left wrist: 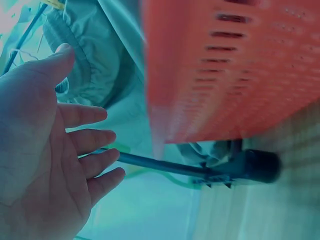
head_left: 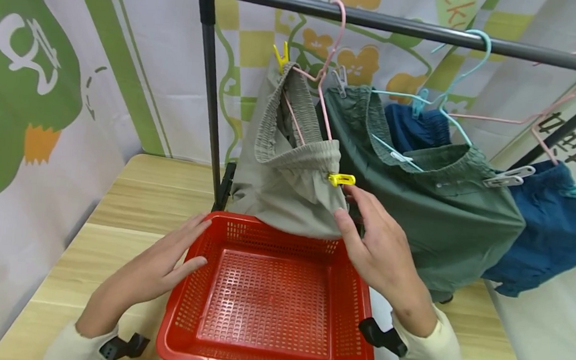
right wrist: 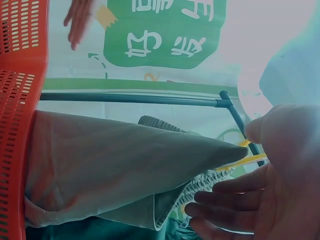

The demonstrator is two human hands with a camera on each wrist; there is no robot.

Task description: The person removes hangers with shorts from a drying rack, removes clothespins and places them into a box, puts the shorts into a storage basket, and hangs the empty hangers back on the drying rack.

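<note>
Yellow clip (head_left: pixel 341 179) pinning grey shorts (head_left: pixel 287 185) to a pink hanger (head_left: pixel 325 82) sits at 11 o'clock from the right hand (head_left: pixel 378 247), fingertips just below it, relaxed, holding nothing. Left wrist view: the left hand (left wrist: pixel 45 150), fingers spread, beside the red basket (left wrist: pixel 240 75). Right wrist view: fingers loosely curved under the shorts' waistband (right wrist: pixel 200 182).

Only the letters "ck" on the printed backdrop (head_left: pixel 450 10) were readable; its other characters stayed illegible.
</note>
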